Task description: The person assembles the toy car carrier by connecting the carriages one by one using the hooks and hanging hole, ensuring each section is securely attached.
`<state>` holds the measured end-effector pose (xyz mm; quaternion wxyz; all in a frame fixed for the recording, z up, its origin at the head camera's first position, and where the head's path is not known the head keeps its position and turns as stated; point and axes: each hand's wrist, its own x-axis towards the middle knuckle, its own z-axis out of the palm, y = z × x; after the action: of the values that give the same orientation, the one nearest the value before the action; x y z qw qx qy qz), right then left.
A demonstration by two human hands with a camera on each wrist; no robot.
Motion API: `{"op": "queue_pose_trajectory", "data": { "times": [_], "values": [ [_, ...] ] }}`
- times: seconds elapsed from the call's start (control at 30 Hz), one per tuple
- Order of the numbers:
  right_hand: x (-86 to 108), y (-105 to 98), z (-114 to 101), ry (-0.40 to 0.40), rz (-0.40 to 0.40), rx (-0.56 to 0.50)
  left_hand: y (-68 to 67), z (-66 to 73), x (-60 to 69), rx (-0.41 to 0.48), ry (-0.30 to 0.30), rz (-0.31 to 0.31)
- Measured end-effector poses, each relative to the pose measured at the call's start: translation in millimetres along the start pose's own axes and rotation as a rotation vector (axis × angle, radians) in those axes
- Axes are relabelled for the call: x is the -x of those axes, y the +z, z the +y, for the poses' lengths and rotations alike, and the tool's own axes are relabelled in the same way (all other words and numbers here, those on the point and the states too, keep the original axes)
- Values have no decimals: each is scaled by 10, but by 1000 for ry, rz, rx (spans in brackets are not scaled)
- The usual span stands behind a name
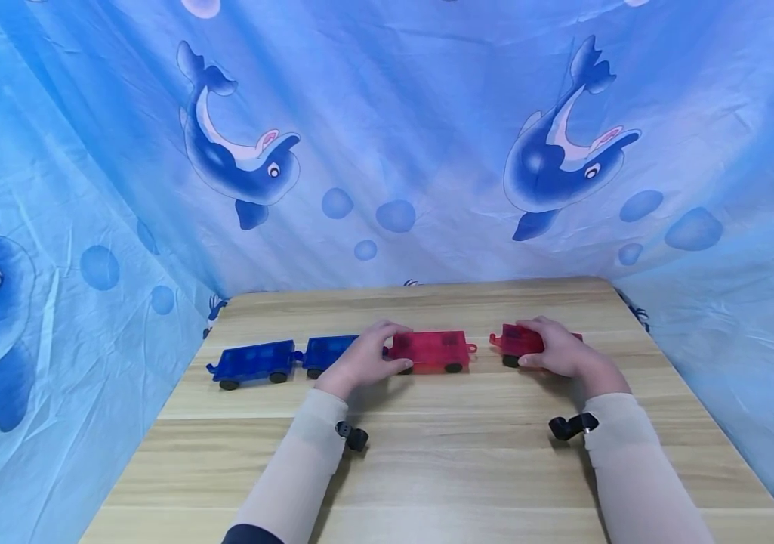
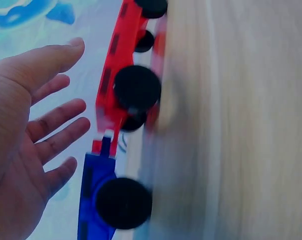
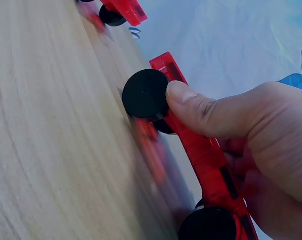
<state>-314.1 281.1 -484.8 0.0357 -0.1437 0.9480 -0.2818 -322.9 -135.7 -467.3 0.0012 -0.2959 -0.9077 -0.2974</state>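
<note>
A translucent red toy train car [image 1: 436, 349] stands on the wooden table, coupled at its left end to a blue train car [image 1: 328, 352]. That one is linked to another blue car [image 1: 254, 363] farther left. Over the joint between red and blue is my left hand [image 1: 368, 359], its fingers spread and apart from the cars in the left wrist view. My right hand [image 1: 559, 349] grips a second red train car [image 3: 198, 157], thumb beside a black wheel [image 3: 147, 95]. A small gap separates the two red cars' hooked ends. The right hand hides much of its car.
The wooden table [image 1: 427, 453] reaches back to a blue dolphin-print cloth [image 1: 393, 151], which also hangs along both sides. A small black camera sits on each wrist, over pale sleeves.
</note>
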Motion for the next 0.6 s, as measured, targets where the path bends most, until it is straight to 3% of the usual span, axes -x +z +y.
{"op": "queue_pose_trajectory", "data": {
  "times": [0.6],
  "values": [
    [-51,72,-16,-26,5,-37,280,257,-380,-60,37,15]
  ]
}}
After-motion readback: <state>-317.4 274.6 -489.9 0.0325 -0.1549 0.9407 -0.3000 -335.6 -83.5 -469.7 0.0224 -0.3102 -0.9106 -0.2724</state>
